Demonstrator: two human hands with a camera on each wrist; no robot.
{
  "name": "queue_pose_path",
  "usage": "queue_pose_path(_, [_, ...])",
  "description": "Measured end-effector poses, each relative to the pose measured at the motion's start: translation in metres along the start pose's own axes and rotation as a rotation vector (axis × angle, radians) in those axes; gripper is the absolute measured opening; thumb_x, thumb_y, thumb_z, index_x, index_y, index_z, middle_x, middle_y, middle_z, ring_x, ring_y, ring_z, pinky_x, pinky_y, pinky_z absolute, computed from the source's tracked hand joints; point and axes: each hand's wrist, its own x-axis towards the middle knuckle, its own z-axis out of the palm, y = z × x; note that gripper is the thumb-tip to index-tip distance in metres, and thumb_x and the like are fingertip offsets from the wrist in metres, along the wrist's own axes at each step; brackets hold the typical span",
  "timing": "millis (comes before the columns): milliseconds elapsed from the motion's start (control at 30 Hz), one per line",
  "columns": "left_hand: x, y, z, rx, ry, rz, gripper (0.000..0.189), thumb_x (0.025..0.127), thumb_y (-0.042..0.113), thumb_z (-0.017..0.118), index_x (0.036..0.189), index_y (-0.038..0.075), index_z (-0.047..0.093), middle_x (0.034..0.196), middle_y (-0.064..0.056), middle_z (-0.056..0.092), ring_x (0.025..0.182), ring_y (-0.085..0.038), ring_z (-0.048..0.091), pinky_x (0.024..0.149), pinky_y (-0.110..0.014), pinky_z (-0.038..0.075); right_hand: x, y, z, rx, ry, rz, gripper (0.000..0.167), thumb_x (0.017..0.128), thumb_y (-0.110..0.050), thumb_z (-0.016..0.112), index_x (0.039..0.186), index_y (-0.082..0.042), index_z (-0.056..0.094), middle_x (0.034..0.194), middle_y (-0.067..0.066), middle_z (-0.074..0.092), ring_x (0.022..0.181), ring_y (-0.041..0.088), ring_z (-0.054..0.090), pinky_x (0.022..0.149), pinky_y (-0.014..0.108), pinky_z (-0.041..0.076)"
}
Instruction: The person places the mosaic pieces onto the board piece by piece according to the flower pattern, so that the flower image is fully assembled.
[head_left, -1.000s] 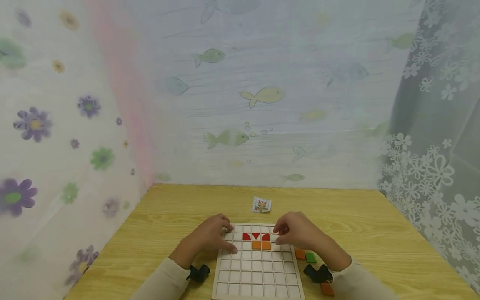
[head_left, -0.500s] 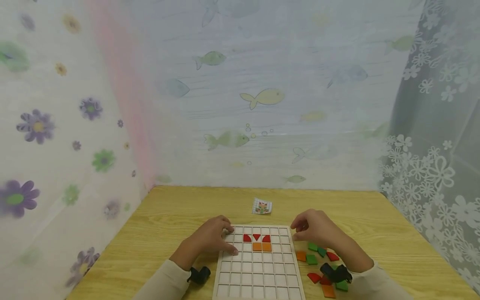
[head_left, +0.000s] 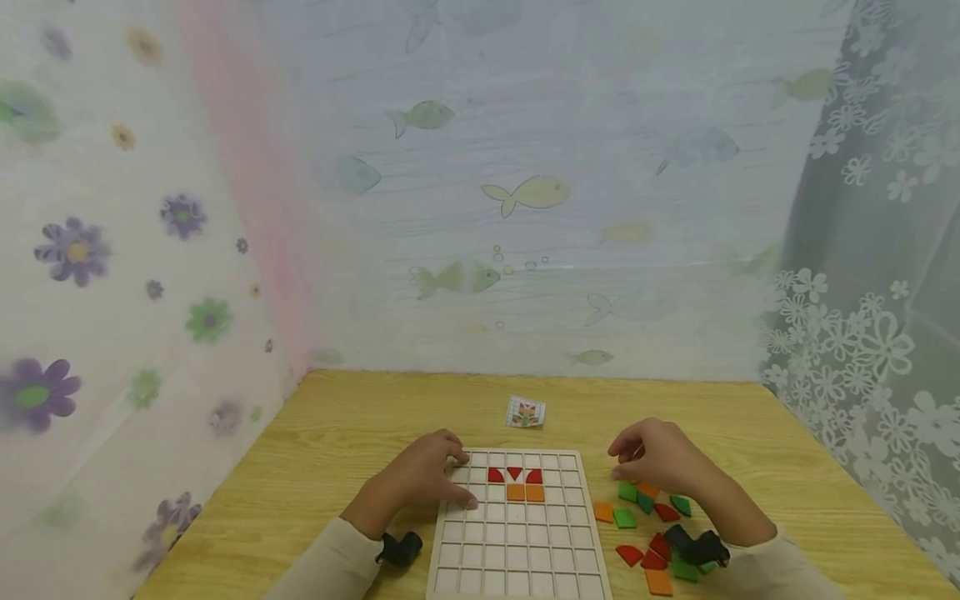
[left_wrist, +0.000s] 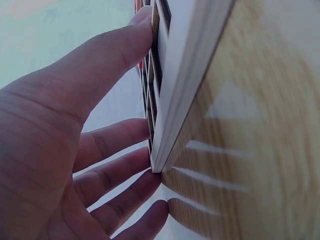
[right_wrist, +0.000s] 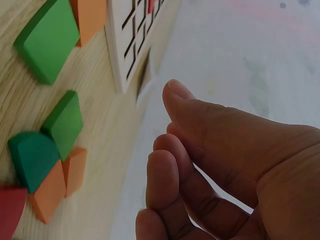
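Observation:
A pale wooden grid board [head_left: 517, 557] lies on the table. Red curved pieces [head_left: 534, 476], a red triangle [head_left: 514, 474] and two orange squares [head_left: 516, 492] sit in its upper cells. My left hand [head_left: 411, 479] rests at the board's left side; in the left wrist view its thumb [left_wrist: 120, 47] lies over the grid and fingertips touch the edge. Right of the board, my right hand [head_left: 663, 458] hovers above loose tiles, fingers loosely bent. The right wrist view shows nothing between thumb and fingers, with green squares [right_wrist: 52, 40] and a dark green curved piece [right_wrist: 33, 159] nearby.
Several red, green and orange tiles [head_left: 658, 582] lie scattered right of the board, partly under the right wrist's black camera [head_left: 697, 546]. A small picture card [head_left: 526, 412] lies behind the board. Patterned curtains [head_left: 525, 317] border the wooden table [head_left: 360, 408].
My right hand has moved right, from over the board's right edge to above the loose tiles, uncovering more of them. My left hand has stayed in place.

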Motion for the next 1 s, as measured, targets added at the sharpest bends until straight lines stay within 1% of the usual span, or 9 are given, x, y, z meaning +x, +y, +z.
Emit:
queue_pose_path(167, [0.000,0.000,-0.002,-0.005,-0.003,-0.001,0.071,0.072,0.054,0.092,0.126,0.011,0.075,0.140,-0.008,0.059,0.130,-0.033,0.057,0.106,-0.052,0.051,-0.002,0.007,-0.006,-0.004,0.010,0.020,0.029,0.086,-0.018,0.085,0.110,-0.004,0.078,0.093,0.000,0.071,0.084,0.016,0.066,0.071,0.033,0.058])
queue_pose_path(367, [0.000,-0.001,0.000,-0.003,0.000,0.017,0.071,0.072,0.054,0.092,0.126,0.010,0.075,0.139,-0.008,0.060,0.129,-0.032,0.058,0.106,-0.051,0.051,-0.003,0.023,-0.012,-0.015,0.021,0.009,0.030,0.086,-0.021,0.086,0.110,-0.004,0.078,0.096,0.001,0.074,0.084,0.017,0.068,0.070,0.033,0.058])
queue_pose_path(600, [0.000,-0.001,0.000,-0.025,0.001,0.008,0.070,0.072,0.052,0.093,0.126,0.010,0.075,0.140,-0.009,0.059,0.129,-0.032,0.058,0.106,-0.051,0.051,-0.002,0.040,-0.018,-0.039,0.015,-0.003,0.028,0.088,-0.019,0.083,0.111,-0.004,0.078,0.101,0.005,0.075,0.088,0.019,0.067,0.072,0.035,0.058])
queue_pose_path(667, [0.000,-0.001,0.000,-0.020,0.002,0.008,0.071,0.072,0.053,0.092,0.126,0.010,0.075,0.140,-0.009,0.060,0.129,-0.032,0.058,0.106,-0.051,0.051,-0.002,0.044,-0.019,-0.042,0.013,0.009,0.027,0.088,-0.017,0.083,0.111,-0.004,0.079,0.101,0.006,0.075,0.089,0.019,0.067,0.072,0.036,0.058])
queue_pose_path(800, [0.000,-0.003,0.001,-0.015,0.000,0.001,0.071,0.072,0.054,0.092,0.126,0.011,0.075,0.139,-0.008,0.060,0.128,-0.030,0.058,0.105,-0.050,0.052,-0.002,0.049,-0.019,-0.029,-0.003,0.051,0.025,0.088,-0.016,0.083,0.110,-0.004,0.079,0.096,0.004,0.073,0.087,0.018,0.065,0.073,0.036,0.057])
queue_pose_path(933, [0.000,-0.002,0.001,-0.023,-0.002,-0.001,0.071,0.072,0.054,0.092,0.126,0.010,0.075,0.139,-0.008,0.060,0.128,-0.031,0.058,0.105,-0.051,0.052,-0.002,0.054,-0.018,-0.011,-0.027,0.106,0.027,0.085,-0.016,0.086,0.108,-0.004,0.079,0.093,0.003,0.072,0.085,0.018,0.063,0.074,0.035,0.056])
queue_pose_path(1000, [0.001,-0.002,0.002,-0.022,-0.003,0.001,0.071,0.072,0.055,0.092,0.126,0.011,0.075,0.139,-0.008,0.060,0.128,-0.030,0.058,0.105,-0.050,0.052,-0.002,0.056,-0.018,-0.010,-0.038,0.120,0.028,0.084,-0.016,0.087,0.108,-0.004,0.079,0.093,0.003,0.072,0.085,0.018,0.063,0.075,0.035,0.056])
